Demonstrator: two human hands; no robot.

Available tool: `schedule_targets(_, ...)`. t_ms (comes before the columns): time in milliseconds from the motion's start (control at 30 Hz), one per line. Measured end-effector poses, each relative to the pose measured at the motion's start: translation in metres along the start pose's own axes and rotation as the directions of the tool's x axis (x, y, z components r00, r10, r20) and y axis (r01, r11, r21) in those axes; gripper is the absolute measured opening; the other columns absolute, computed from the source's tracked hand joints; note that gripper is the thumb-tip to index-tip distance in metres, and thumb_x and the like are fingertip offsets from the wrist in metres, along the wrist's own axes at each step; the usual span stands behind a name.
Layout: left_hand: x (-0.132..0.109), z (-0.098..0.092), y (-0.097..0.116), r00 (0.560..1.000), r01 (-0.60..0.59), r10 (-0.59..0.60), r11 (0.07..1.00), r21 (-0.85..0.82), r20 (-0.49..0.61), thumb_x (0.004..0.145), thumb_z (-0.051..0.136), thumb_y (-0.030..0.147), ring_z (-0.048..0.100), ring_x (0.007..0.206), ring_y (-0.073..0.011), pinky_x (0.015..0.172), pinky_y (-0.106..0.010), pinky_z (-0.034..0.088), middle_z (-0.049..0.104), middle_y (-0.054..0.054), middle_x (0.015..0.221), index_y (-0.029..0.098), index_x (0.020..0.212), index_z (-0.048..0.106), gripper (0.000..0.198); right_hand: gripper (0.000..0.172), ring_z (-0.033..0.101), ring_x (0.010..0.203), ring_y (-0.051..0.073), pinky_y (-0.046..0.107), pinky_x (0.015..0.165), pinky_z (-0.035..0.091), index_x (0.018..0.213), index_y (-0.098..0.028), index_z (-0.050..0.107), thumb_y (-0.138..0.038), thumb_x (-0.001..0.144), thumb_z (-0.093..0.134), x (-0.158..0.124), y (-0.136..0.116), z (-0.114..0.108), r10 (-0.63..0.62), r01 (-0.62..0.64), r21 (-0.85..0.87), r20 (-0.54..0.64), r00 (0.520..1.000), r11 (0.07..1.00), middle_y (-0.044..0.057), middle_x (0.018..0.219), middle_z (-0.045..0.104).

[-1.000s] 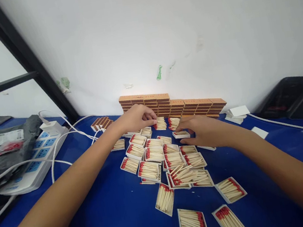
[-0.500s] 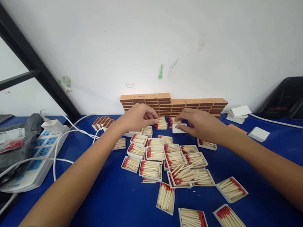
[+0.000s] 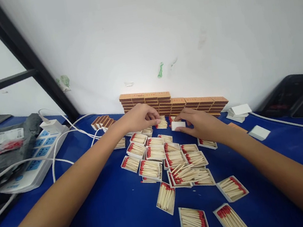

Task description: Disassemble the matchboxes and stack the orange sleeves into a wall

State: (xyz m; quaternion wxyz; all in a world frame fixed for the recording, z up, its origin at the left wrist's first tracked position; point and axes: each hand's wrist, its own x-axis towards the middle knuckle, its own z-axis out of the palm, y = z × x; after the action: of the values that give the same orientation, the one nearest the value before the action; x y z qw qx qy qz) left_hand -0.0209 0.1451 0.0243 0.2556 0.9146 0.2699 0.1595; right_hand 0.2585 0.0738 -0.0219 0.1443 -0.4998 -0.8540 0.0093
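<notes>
My right hand point(image 3: 199, 123) grips a small white matchbox tray point(image 3: 178, 125) between thumb and fingers at the back of the group. Its outer white side faces me, so what lies inside is hidden. My left hand point(image 3: 142, 117) is closed, thumb and fingertips together beside a small heap of loose matches point(image 3: 162, 122); anything between the tips is too small to make out. A few red match heads point(image 3: 171, 119) show just behind the held tray. In front of both hands lie several open trays filled with red-tipped matches point(image 3: 155, 152), some stacked.
Orange-and-brown matchboxes point(image 3: 178, 104) form a stacked row along the wall. More matchboxes point(image 3: 102, 121) lean at left, near white cables and a power strip point(image 3: 37, 155). White pieces point(image 3: 259, 133) and a dark phone-like object point(image 3: 287, 98) are on the right of the blue table point(image 3: 111, 213).
My left hand has shifted slightly right, toward the loose matches. The white tray in my right hand has tilted, showing more of its white side.
</notes>
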Motion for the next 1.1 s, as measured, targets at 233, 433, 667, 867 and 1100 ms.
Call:
schedule_targets(233, 0.000, -0.001, -0.002, 1.000, 0.014, -0.014, 1.000, 0.007, -0.018, 0.092, 0.071, 0.035, 0.073, 0.080, -0.0175, 0.071, -0.030, 0.053, 0.082, -0.009, 0.096, 0.018, 0.104, 0.082, 0.024, 0.040, 0.069, 0.095, 0.029, 0.040, 0.078, 0.054, 0.128, -0.018, 0.068, -0.040, 0.095, 0.068, 0.000, -0.001, -0.001, 0.020, -0.021, 0.009, 0.073, 0.997, 1.000, 0.015, 0.118, 0.068)
schedule_targets(433, 0.000, 0.000, -0.001, 1.000, 0.004, -0.004, 1.000, 0.004, -0.006, 0.093, 0.072, 0.035, 0.074, 0.081, -0.0177, 0.071, -0.029, 0.054, 0.082, -0.008, 0.094, 0.018, 0.104, 0.082, 0.023, 0.037, 0.068, 0.088, 0.026, 0.037, 0.074, 0.051, 0.125, -0.017, 0.070, -0.040, 0.095, 0.067, 0.002, -0.005, -0.001, 0.012, -0.013, 0.023, 0.054, 0.998, 1.000, 0.014, 0.111, 0.068)
schedule_targets(667, 0.000, -0.003, 0.001, 1.000, 0.020, -0.020, 0.999, 0.027, -0.007, 0.093, 0.071, 0.035, 0.072, 0.077, -0.0169, 0.069, -0.030, 0.053, 0.082, -0.008, 0.095, 0.018, 0.104, 0.082, 0.023, 0.032, 0.065, 0.086, 0.025, 0.034, 0.071, 0.048, 0.117, -0.018, 0.070, -0.038, 0.092, 0.071, 0.004, -0.006, -0.004, 0.017, -0.020, 0.054, 0.061, 0.998, 0.998, 0.011, 0.101, 0.069)
schedule_targets(867, -0.001, -0.004, 0.002, 1.000, 0.030, -0.030, 0.999, 0.017, -0.004, 0.093, 0.071, 0.034, 0.072, 0.079, -0.0172, 0.069, -0.029, 0.053, 0.082, -0.008, 0.096, 0.018, 0.105, 0.081, 0.023, 0.043, 0.065, 0.079, 0.023, 0.036, 0.074, 0.048, 0.129, -0.018, 0.065, -0.042, 0.093, 0.070, 0.004, -0.009, -0.005, 0.052, -0.053, 0.108, 0.009, 0.999, 0.993, 0.010, 0.101, 0.071)
schedule_targets(1100, -0.001, -0.004, 0.002, 0.999, 0.036, -0.036, 0.999, -0.002, 0.002, 0.093, 0.071, 0.033, 0.073, 0.078, -0.0163, 0.069, -0.028, 0.053, 0.082, -0.007, 0.095, 0.018, 0.105, 0.081, 0.022, 0.035, 0.058, 0.071, 0.019, 0.034, 0.068, 0.045, 0.110, -0.019, 0.071, -0.046, 0.088, 0.070, 0.002, -0.011, -0.026, 0.075, -0.080, 0.256, 0.028, 0.997, 0.963, 0.007, 0.092, 0.069)
